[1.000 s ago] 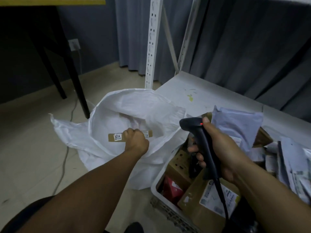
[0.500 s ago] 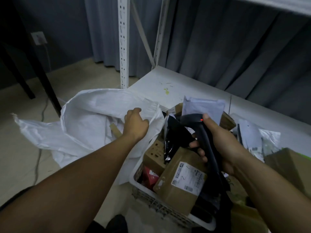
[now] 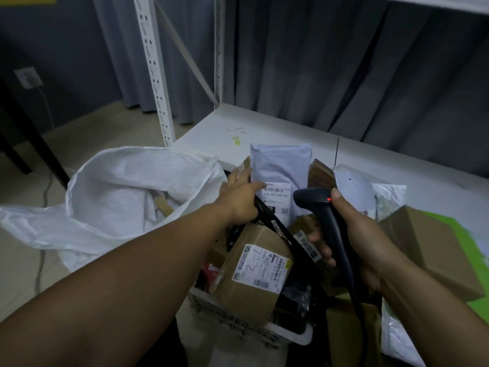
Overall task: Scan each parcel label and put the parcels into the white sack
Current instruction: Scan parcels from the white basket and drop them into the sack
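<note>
The white sack (image 3: pixel 113 186) lies open on the floor at left, with a small brown parcel (image 3: pixel 163 205) inside it. A white basket (image 3: pixel 246 324) beside it holds several parcels. My left hand (image 3: pixel 238 194) reaches over the sack's rim and pinches the left edge of an upright pale grey mailer (image 3: pixel 280 168), thumb by its label. My right hand (image 3: pixel 357 234) grips the black barcode scanner (image 3: pixel 325 218), whose red light is on and whose head points at the mailer. A labelled cardboard box (image 3: pixel 254 263) and a black flat parcel (image 3: pixel 277 229) lie nearer me in the basket.
A white shelf board (image 3: pixel 264 128) runs behind the basket, with perforated uprights (image 3: pixel 156 75) and grey curtains beyond. A brown box (image 3: pixel 434 247) and white poly bags (image 3: pixel 383 197) lie at right on a green surface (image 3: pixel 473 260). A black table leg (image 3: pixel 31 139) stands at far left.
My left hand let the small brown parcel drop into the sack, then moved right to the grey mailer in the basket. My view swung right; the scanner stays in my right hand.
</note>
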